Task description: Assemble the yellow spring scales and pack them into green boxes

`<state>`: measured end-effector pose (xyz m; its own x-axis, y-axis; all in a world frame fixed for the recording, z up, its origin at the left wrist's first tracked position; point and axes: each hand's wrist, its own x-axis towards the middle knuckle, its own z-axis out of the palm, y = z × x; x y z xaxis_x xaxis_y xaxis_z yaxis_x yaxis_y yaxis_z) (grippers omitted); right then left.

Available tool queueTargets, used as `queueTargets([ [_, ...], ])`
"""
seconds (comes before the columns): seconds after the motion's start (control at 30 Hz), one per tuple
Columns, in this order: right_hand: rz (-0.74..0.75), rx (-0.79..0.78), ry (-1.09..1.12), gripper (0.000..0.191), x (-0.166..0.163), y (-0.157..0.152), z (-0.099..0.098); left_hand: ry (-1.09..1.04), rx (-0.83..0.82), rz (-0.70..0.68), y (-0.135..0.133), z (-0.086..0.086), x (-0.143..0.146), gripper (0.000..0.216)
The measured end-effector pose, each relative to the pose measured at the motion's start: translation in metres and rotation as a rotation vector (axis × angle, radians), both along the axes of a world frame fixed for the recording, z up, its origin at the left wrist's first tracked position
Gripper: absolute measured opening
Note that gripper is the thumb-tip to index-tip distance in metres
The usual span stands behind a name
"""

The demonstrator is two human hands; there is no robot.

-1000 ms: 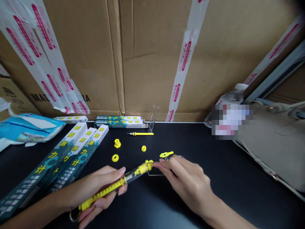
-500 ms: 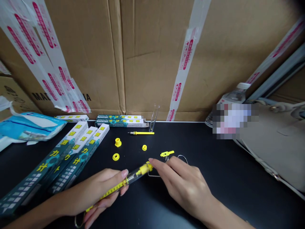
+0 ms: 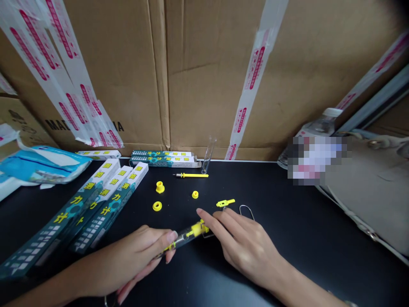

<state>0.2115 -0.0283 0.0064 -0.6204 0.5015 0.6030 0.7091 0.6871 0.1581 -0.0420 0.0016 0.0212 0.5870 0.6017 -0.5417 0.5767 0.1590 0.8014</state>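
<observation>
My left hand point(image 3: 137, 262) is wrapped around a clear tube with a yellow scale and a yellow end cap point(image 3: 188, 233), held low over the black table point(image 3: 287, 230). My right hand point(image 3: 246, 245) rests beside the cap, its index finger stretched over the yellow end and touching it. Just beyond my right fingers lie a small yellow clip piece point(image 3: 225, 202) and a bent wire hook point(image 3: 246, 209).
Loose yellow rings point(image 3: 156, 206) point(image 3: 159, 186) point(image 3: 194, 194), a yellow rod point(image 3: 191, 175) and a clear tube point(image 3: 209, 154) lie further back. Long green-and-white boxes point(image 3: 96, 204) fan out on the left, a blue packet point(image 3: 41, 164) beyond them. Cardboard cartons point(image 3: 204, 72) wall the back; a bottle point(image 3: 319, 128) and beige bag point(image 3: 367, 187) sit right.
My left hand has drawn the tube toward me and lower, so less of the yellow scale shows. My right hand followed the cap down and left, its fingers spreading over it.
</observation>
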Motion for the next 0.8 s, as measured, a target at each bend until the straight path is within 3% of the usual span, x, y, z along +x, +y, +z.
queueTargets([
  [0.17,0.023,-0.017,-0.008,0.037,-0.006,-0.001,0.003,0.052,0.166,-0.131,-0.006,-0.001,-0.005,0.057],
  [0.3,-0.057,-0.036,0.173,0.035,0.005,0.006,0.004,0.160,0.249,-0.196,-0.020,0.005,-0.002,0.047],
  [0.43,-0.060,-0.140,0.353,0.036,0.018,0.008,0.008,0.108,-0.036,-0.070,-0.020,0.005,0.004,0.057],
  [0.53,0.010,-0.150,0.325,0.038,0.017,0.004,0.010,-0.007,-0.216,0.010,-0.013,-0.004,0.005,0.059],
  [0.67,0.132,-0.159,0.193,0.035,0.011,0.001,0.011,-0.108,-0.331,0.044,-0.008,-0.016,0.003,0.062],
  [0.8,0.135,-0.197,0.177,0.033,0.009,0.003,0.009,-0.214,-0.446,0.023,-0.004,-0.019,0.001,0.064],
])
